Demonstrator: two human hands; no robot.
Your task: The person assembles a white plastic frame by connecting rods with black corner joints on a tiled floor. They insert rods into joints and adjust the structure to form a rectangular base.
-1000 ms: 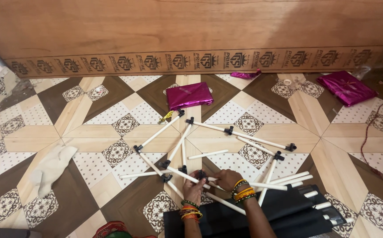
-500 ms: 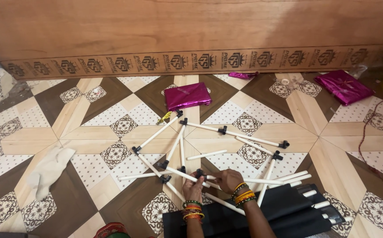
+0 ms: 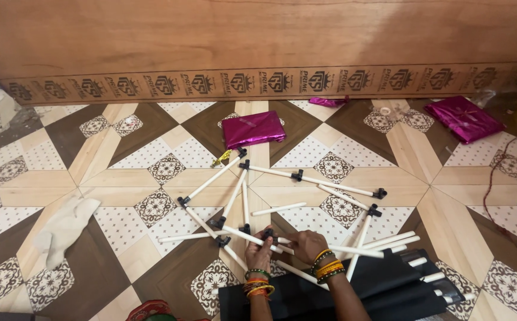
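Lower centre: left hand (image 3: 259,252) and right hand (image 3: 307,245) both pinch a white rod (image 3: 243,236) at a black connector (image 3: 268,233). Uneven force could unseat the rod or skew the adjoining frame (image 3: 306,178).

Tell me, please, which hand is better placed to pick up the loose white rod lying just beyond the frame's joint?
Probably the right hand: the loose white rod lies just ahead of it, while the left hand pinches the black connector.

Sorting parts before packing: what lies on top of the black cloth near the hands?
White tubes lie across the black cloth, and the right hand works just above it. Anything under the cloth is covered.
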